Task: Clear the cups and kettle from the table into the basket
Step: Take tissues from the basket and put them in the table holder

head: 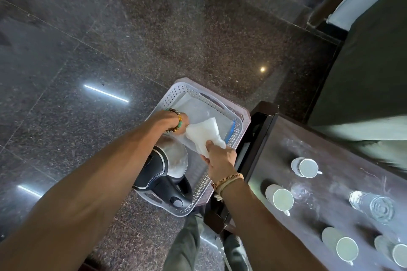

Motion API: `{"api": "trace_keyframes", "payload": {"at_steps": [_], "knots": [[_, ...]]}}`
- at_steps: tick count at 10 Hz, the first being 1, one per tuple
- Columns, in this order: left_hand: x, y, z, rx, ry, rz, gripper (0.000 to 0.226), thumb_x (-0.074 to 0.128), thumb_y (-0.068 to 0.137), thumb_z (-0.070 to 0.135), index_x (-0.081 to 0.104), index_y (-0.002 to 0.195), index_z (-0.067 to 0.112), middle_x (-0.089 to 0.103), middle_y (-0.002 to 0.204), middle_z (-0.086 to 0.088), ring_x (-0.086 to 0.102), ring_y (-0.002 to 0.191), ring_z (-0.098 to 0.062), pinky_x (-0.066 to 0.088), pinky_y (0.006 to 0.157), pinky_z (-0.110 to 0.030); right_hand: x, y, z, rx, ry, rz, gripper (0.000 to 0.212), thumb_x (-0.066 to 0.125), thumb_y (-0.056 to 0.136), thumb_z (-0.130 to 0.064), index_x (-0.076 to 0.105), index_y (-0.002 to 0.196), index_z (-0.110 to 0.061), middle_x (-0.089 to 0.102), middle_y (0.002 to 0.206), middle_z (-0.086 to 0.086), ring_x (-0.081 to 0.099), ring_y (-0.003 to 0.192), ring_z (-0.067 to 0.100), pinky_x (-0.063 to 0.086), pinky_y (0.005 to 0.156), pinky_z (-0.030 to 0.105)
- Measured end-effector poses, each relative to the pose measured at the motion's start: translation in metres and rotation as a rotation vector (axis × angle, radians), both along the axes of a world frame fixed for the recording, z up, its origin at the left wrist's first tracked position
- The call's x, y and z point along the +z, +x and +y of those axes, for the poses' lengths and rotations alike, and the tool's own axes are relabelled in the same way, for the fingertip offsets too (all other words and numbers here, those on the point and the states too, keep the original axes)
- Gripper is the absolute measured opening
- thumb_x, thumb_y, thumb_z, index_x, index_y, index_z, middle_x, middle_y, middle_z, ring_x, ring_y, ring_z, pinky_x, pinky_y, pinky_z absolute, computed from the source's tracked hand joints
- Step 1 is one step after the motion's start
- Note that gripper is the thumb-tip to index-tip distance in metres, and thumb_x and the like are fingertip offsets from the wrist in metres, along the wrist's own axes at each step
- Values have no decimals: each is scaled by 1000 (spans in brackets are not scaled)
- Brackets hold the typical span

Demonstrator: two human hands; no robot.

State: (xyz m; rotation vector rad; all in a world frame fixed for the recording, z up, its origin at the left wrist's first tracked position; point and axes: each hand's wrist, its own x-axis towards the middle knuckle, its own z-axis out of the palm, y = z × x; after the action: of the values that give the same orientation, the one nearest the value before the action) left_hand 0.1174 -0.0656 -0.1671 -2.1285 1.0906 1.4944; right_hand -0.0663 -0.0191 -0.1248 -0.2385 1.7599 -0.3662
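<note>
Head view, looking down past both forearms to a dark speckled stone floor (pixel 154 28). Pale perforated plastic basket (pixel 236 132) resting on a low brown stand beside a dark wooden tabletop (pixel 330 182). Electric kettle (pixel 165 169), steel body with black handle and lid, standing in the near end of the basket. Left hand (pixel 176 122), beaded bracelet at the wrist, reaching into the basket, fingers hidden behind a crumpled white cloth (pixel 203 134); left grip state cannot be told. Right hand (pixel 220 158), banded at the wrist, grip closed on the near edge of the same cloth, thumb pressed on top. Clear plastic sheet lining the far end of the basket under the cloth. On the tabletop, well apart from the basket: four white cups (pixel 305 167), mouths up, and a clear glass tumbler (pixel 378 207) lying on its side. Trouser leg and shoe visible at the bottom edge.
</note>
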Motion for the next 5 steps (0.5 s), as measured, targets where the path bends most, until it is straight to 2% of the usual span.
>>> {"api": "trace_keyframes", "payload": {"at_steps": [1,2,3,4,5], "knots": [[57,-17,-4,103,-78,33,26,49,98,33,62,106,11,64,120,-12,63,112,-34,53,96,-46,20,-16,-1,93,-76,14,22,80,82,-20,61,85,-11,63,82,2,67,84,27,61,83,45],[86,-32,-4,540,-36,391,63,57,81,69,59,114,15,62,116,-6,66,105,-27,59,80,-38,46,-38,-13,150,-186,-98,18,79,84,-14,62,79,-16,67,80,4,67,75,22,60,81,45],[120,-46,4,616,-47,665,76,86,57,59,65,113,12,73,108,-8,72,97,-22,60,71,-36,81,-63,-26,279,-360,-258,8,77,86,-9,69,87,-12,75,85,6,71,74,19,62,67,35],[144,-67,14,589,-164,749,50,87,68,20,65,111,7,75,107,-10,73,97,-21,60,76,-34,117,-88,-33,311,-464,-373,14,79,83,-7,74,96,-10,79,87,4,76,76,20,58,57,29],[163,-97,27,671,-316,859,31,80,76,11,71,105,9,74,109,-10,71,102,-24,60,78,-34,145,-112,-29,228,-512,-429,13,82,80,-13,79,92,-15,79,93,9,76,81,24,59,59,32]]}}
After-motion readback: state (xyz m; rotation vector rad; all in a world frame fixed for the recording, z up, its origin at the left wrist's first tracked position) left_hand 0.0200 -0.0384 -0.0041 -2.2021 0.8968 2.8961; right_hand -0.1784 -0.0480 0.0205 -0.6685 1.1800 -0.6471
